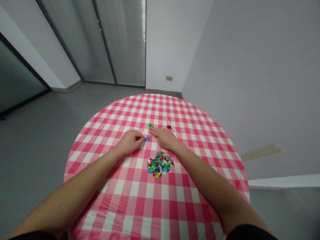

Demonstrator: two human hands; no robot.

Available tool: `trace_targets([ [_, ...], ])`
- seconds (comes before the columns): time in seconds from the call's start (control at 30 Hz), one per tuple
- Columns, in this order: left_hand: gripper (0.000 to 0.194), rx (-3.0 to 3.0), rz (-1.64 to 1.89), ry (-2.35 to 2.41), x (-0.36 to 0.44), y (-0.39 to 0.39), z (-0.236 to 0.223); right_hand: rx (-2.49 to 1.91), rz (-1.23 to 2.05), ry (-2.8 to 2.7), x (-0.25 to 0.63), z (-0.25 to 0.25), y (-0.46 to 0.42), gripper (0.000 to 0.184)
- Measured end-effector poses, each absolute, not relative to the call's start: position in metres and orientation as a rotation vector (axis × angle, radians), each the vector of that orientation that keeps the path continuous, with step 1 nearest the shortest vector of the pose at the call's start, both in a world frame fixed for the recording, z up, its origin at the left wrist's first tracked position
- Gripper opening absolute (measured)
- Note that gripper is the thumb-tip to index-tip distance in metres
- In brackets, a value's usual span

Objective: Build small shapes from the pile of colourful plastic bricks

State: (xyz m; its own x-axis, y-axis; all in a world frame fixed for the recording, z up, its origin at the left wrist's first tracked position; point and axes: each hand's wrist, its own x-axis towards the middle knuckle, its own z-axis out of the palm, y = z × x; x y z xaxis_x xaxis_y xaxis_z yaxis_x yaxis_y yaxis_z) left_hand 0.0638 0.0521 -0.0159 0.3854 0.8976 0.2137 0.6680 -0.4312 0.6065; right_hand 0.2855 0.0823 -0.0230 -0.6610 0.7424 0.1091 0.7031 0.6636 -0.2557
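Thumb and index finger of my left hand (130,141) are pinched at the left edge of a small blue building-brick piece (147,139) on the tablecloth. My right hand (163,136) lies palm down with its fingers stretched out to the left. Its fingertips reach just below a small group of green bricks (150,125); whether they touch it I cannot tell. To the right of these fingers lies a small dark brown brick cluster (169,127). Between my forearms is a loose pile of tiny mixed bricks (160,165), in green, blue, brown, white, yellow and red.
A round table with a red and white checked cloth (140,200) carries everything. Several tiny pale bits lie near the brown cluster. Beyond the table stand glass partitions (105,50) and a pale wall (250,76) on the right.
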Motion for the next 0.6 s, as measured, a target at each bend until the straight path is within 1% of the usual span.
trace_targets([
  [0.17, 0.022, 2.228, 0.717, 1.343, 0.0637, 0.0518, -0.0154, -1.179, 0.280, -2.664, 0.2847, -0.0261, 0.0837, 0.045],
  [0.37, 0.022, 2.220, 0.735, 1.341, 0.0627, 0.0523, -0.0174, -1.249, 0.318, -2.577, 0.2848, -0.0270, 0.0843, 0.048],
  [0.53, 0.017, 2.233, 0.735, 1.328, 0.0629, 0.0522, -0.0171, -1.297, 0.344, -2.487, 0.2837, -0.0248, 0.0833, 0.044],
  [0.6, 0.015, 2.239, 0.733, 1.313, 0.0630, 0.0522, -0.0171, -1.265, 0.374, -2.434, 0.2862, -0.0188, 0.0823, 0.038],
])
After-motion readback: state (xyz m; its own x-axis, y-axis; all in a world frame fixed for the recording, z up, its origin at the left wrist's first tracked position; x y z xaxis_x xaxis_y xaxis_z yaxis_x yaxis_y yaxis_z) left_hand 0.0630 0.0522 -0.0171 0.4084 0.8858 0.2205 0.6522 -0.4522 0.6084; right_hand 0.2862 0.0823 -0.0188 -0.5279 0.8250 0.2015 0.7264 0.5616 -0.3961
